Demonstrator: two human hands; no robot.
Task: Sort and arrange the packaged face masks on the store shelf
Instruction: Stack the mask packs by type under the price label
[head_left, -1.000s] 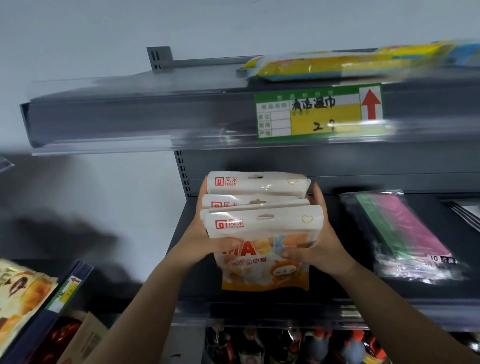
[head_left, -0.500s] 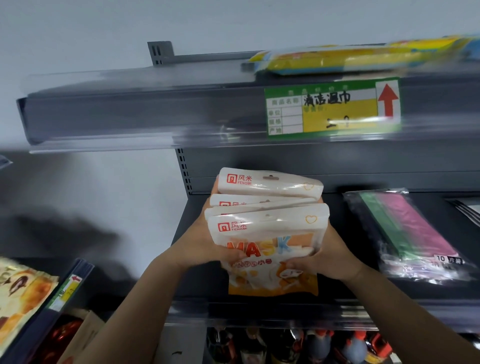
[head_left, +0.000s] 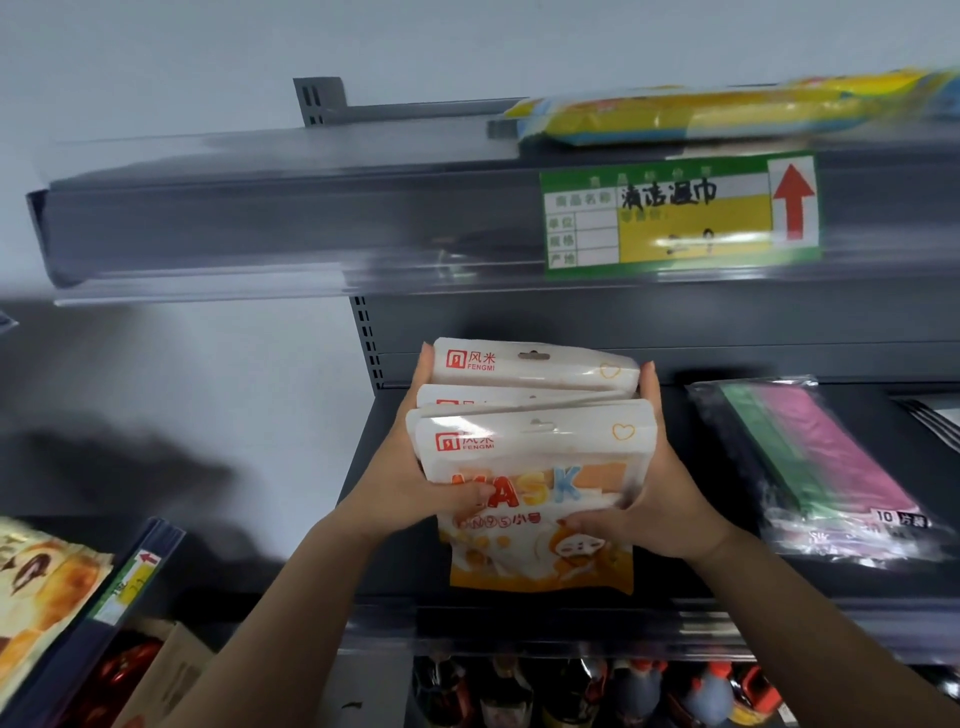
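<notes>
Head view: a stack of mask packets (head_left: 535, 447) held upright between both palms over the left end of the dark shelf (head_left: 519, 592), header strips up and long axis vertical, printed fronts toward the camera, the bare shelf surface directly beneath and behind, and a pink-and-green pack (head_left: 821, 462) lying flat well to the right. Left hand (head_left: 415, 483) wrapped on the stack's left edge with thumb across the front packet; right hand (head_left: 649, 499) clamped on the right edge, fingers curled under the front, both equally near. Probably squaring the stack before setting it down, with the shelf's back the likely direction.

Head camera faces forward, slightly upward, close to the shelf (head_left: 519, 587).
</notes>
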